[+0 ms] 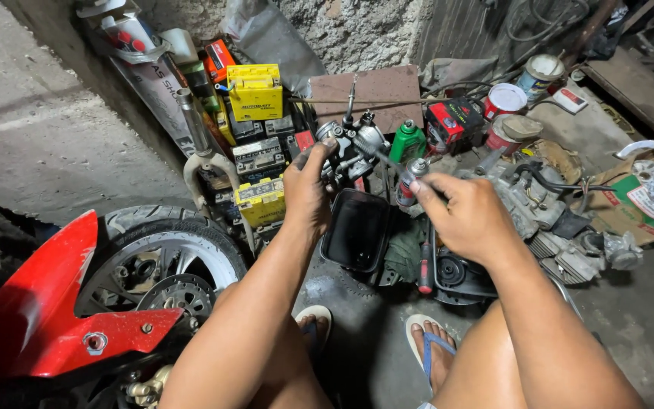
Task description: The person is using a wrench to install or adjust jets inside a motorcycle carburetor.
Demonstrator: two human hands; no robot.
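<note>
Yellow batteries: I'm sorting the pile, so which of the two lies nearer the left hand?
The lower yellow battery, just left of the left hand and beside the tyre. The other yellow battery sits higher, back near the wall.

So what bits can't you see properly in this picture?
- Head view: the near side of the metal part is hidden behind the left hand holding it.
- The spray can is mostly covered by the right hand; its nozzle tube is blurred.
- The red motorbike is cut off by the left and bottom edges.
- The black tray's inside is too dark to read.
</note>
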